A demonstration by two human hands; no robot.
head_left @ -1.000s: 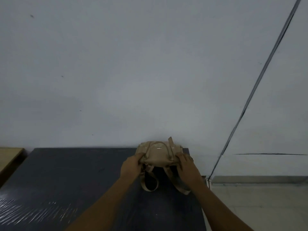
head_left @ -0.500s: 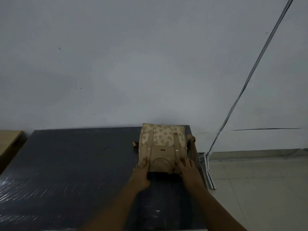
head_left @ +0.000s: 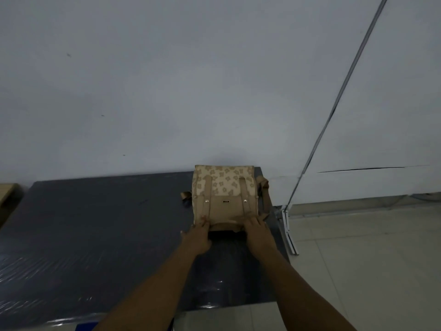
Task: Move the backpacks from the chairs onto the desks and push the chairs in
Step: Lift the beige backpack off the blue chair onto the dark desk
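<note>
Right now I have both hands on the near edge of the tan backpack (head_left: 224, 194): my left hand (head_left: 198, 237) has its fingers curled onto the lower left corner, and my right hand (head_left: 259, 232) lies with fingers spread over the lower right corner, so each grip presses the bag without closing fully around it. I see the backpack lying flat at the far right end of the dark counter (head_left: 95, 223), its flowered top near the pale wall (head_left: 191, 91). One strap (head_left: 265, 187) hangs off the right edge, above the tiled floor (head_left: 358, 259).
</note>
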